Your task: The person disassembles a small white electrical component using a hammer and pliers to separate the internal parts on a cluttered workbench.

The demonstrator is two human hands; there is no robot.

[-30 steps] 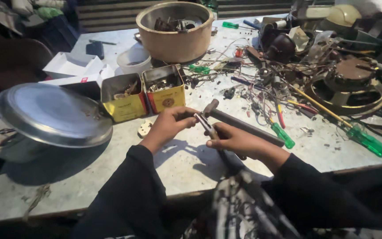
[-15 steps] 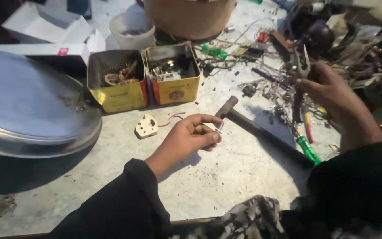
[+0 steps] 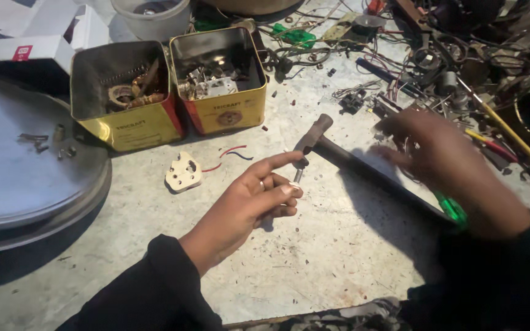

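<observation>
My left hand [image 3: 249, 199] rests on the worn grey tabletop [image 3: 314, 257] and pinches a small metal pin [image 3: 298, 175] upright between thumb and fingers. The pin stands just beside the head of a hammer [image 3: 315, 133], which lies on the table with its dark handle running toward the lower right. My right hand [image 3: 449, 168] is blurred and hovers over the hammer's handle with fingers apart; I see nothing in it. A green-handled screwdriver [image 3: 453, 209] peeks out beneath that hand.
Two open yellow-and-red tins [image 3: 127, 125] [image 3: 231, 110] of small parts stand behind the left hand. Close by lie a white plug cover [image 3: 183, 173] and short red and blue wires [image 3: 231, 151]. A big round metal lid [image 3: 26, 178] fills the left; tangled wires and tools [image 3: 437, 61] crowd the back right.
My right hand, which held pliers up over the clutter, has come down over the hammer's handle without them. The left hand stays by the hammer head with the pin.
</observation>
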